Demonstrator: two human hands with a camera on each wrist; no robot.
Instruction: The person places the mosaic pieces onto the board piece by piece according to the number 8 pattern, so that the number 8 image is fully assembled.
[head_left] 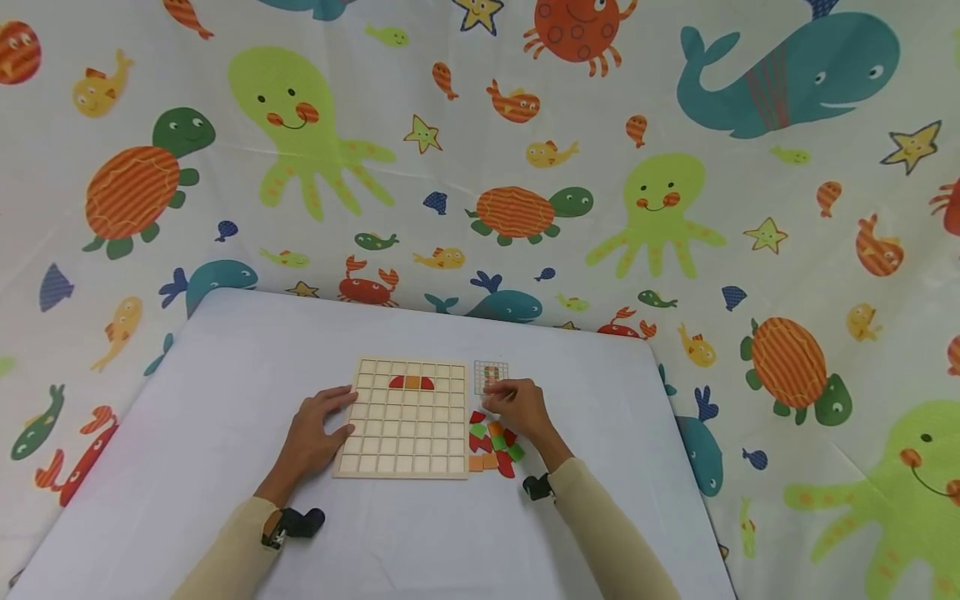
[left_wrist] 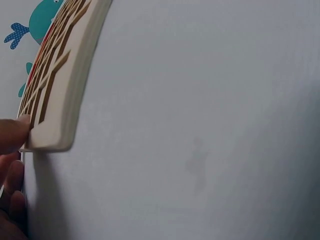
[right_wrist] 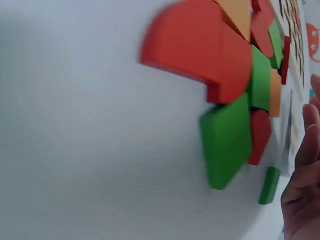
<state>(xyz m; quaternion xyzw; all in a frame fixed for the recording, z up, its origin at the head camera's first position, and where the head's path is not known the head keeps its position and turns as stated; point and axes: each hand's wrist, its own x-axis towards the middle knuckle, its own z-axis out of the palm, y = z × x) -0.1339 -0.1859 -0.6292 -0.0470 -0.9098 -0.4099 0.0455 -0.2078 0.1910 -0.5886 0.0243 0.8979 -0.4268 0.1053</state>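
Note:
A wooden grid board [head_left: 408, 433] lies flat in the head view, with a red quarter-round [head_left: 396, 382], an orange square [head_left: 412, 382] and another red quarter-round [head_left: 427, 383] in a row near its top. My left hand [head_left: 318, 433] rests along the left edge, fingers and thumb spread against it; the left wrist view shows fingertips at the board's rim [left_wrist: 67, 115]. My right hand [head_left: 521, 408] hovers at the lower part of a small printed grid card [head_left: 481, 367], above the loose pieces. Its fingers bend toward the thumb; whether anything is between them is hidden.
Loose red, green and orange pieces lie right of the board, including a red quarter-round [right_wrist: 182, 40] and a green block [right_wrist: 230, 142]. The white table [head_left: 420, 533] ends at a sea-animal curtain [head_left: 450, 167]. A dark wrist camera [head_left: 296, 525] sits on the left wrist.

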